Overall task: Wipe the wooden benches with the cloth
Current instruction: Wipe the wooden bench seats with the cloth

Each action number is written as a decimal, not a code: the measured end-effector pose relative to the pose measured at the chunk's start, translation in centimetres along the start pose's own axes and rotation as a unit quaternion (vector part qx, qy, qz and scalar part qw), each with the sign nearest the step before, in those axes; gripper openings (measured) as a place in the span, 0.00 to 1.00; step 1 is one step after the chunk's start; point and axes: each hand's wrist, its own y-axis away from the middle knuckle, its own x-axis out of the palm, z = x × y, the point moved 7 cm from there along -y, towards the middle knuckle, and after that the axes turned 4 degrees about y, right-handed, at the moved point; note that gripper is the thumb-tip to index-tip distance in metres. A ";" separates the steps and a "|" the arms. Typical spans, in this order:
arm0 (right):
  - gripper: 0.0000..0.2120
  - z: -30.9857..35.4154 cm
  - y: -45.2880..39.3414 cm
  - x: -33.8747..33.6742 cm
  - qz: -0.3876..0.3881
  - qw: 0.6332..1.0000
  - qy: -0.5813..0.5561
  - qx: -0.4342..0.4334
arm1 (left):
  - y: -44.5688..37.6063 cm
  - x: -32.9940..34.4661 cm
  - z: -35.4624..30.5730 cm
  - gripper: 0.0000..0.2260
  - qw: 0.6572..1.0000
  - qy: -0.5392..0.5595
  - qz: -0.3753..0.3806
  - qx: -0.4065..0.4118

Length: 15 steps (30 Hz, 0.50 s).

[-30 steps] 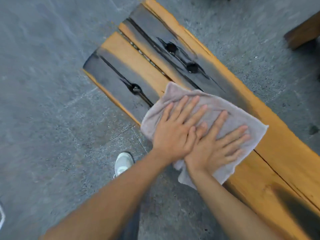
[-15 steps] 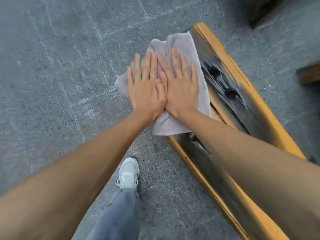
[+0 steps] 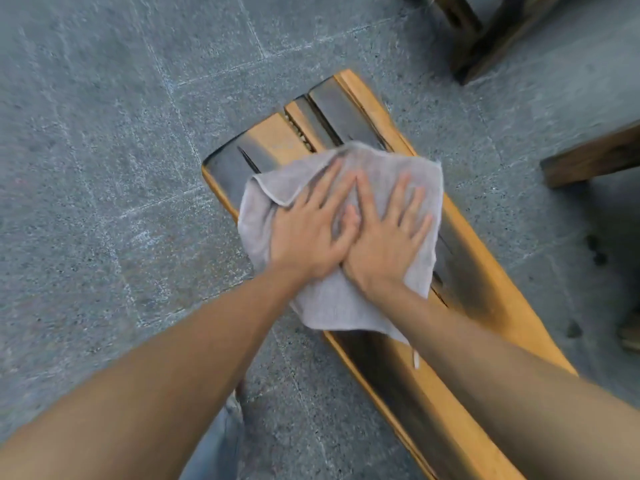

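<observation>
A wooden bench (image 3: 485, 292), orange with dark scorched streaks, runs from the upper middle down to the lower right. A grey cloth (image 3: 332, 306) lies spread across it a little short of its far end, with one corner folded over at the upper left. My left hand (image 3: 308, 233) and my right hand (image 3: 384, 237) press flat on the cloth side by side, fingers straight and spread, thumbs touching. The cloth's near edge hangs over the bench's front side.
Grey stone paving (image 3: 104, 168) surrounds the bench. A dark wooden stool or frame (image 3: 485, 32) stands at the top right, and the end of another bench (image 3: 588, 157) juts in at the right edge. My jeans leg (image 3: 214, 445) shows at the bottom.
Both hands and the cloth have slid back from the bench's far end toward me, so the end of the bench now shows beyond the cloth.
</observation>
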 end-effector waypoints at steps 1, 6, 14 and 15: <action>0.26 1.8 -2.8 -0.6 -0.008 1.000 0.001 -0.022 | -2.3 -0.3 1.2 0.24 0.999 -0.012 -0.013 -0.035; 0.26 5.9 -11.7 -2.8 -0.029 1.000 0.006 -0.002 | -11.0 -1.0 4.8 0.26 0.993 -0.052 0.000 -0.109; 0.28 6.0 -15.5 -4.5 -0.042 0.997 0.009 0.061 | -15.9 -0.7 5.6 0.30 0.994 -0.024 0.066 -0.080; 0.29 5.9 -15.5 -4.6 -0.041 0.997 0.004 0.069 | -16.0 -0.7 5.6 0.30 0.994 -0.018 0.073 -0.076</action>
